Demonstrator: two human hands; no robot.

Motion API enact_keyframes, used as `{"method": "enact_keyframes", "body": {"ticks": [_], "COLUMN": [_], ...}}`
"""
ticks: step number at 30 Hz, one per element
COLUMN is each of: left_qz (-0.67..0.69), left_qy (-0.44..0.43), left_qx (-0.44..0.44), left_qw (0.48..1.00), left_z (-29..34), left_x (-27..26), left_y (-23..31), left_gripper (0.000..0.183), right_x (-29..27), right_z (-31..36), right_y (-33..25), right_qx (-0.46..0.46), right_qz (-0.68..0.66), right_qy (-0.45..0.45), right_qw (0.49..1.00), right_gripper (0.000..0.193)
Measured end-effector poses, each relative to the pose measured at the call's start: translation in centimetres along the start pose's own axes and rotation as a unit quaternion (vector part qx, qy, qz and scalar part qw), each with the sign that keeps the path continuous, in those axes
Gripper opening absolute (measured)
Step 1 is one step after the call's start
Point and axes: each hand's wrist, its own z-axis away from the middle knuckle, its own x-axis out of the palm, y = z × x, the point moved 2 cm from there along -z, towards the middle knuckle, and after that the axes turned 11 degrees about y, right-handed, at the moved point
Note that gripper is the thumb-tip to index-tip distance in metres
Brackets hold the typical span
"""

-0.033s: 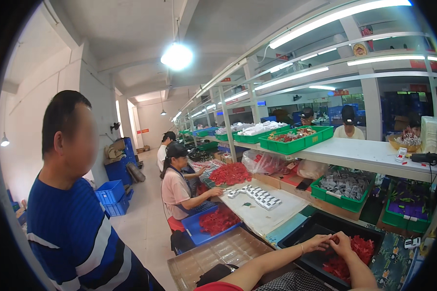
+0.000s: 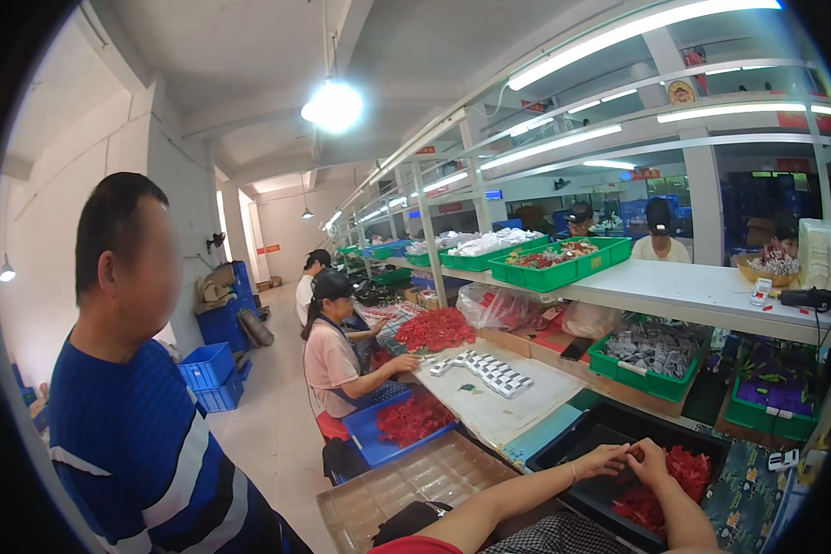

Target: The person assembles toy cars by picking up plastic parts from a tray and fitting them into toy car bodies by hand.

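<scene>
Over a black tray (image 2: 593,434) at the lower right, my left hand (image 2: 604,461) and my right hand (image 2: 649,462) meet, fingertips pinched together. Whatever is between them is too small or hidden to make out. Small red pieces (image 2: 688,473) lie heaped in the tray, beneath and beside my right hand. Beyond the tray, several white blocks with dark faces (image 2: 496,372) stand in rows on a pale work board (image 2: 475,406).
A green bin of grey parts (image 2: 651,351) sits under the shelf (image 2: 674,294). To the left are a brown tray (image 2: 415,485) and a blue tray (image 2: 365,443) with red pieces. A co-worker (image 2: 332,355) works farther along; a person in a blue sweater (image 2: 138,415) stands at left.
</scene>
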Motion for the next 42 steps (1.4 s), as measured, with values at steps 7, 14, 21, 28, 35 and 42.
{"method": "enact_keyframes", "body": {"ticks": [7, 14, 21, 28, 35, 42], "left_qz": [0.025, -0.065, -0.091, -0.424, -0.396, -0.314], "left_qy": [0.002, 0.02, -0.056, -0.107, -0.039, -0.024], "left_qx": [-0.011, -0.02, 0.1, 0.249, 0.406, 0.226], "left_qw": [1.0, 0.997, 0.989, 0.864, 0.823, 0.922], "left_z": [-1.5, -5.7, -9.5, -6.6, -9.3, -7.1], "left_x": [-0.1, 2.1, 3.5, 6.0, 3.1, 5.4], "left_y": [-0.3, 1.4, -1.7, 0.4, -0.1, 2.9], "left_gripper": [0.041, 0.044, 0.027, 0.029, 0.024, 0.03], "right_x": [-0.1, -1.6, -3.2, -4.3, -2.1, -3.3], "right_z": [-0.7, -2.2, -1.9, -0.7, -2.3, -1.6], "right_y": [0.4, 2.1, 4.5, 4.2, 4.8, 4.1], "right_qx": [-0.037, 0.041, 0.13, 0.136, 0.09, 0.114], "right_qz": [0.045, 0.157, 0.262, 0.286, 0.295, 0.27], "right_qy": [0.031, 0.05, -0.053, -0.147, -0.064, -0.033], "right_qw": [0.998, 0.985, 0.955, 0.937, 0.949, 0.956], "right_gripper": [0.014, 0.016, 0.017, 0.02, 0.021, 0.016]}}
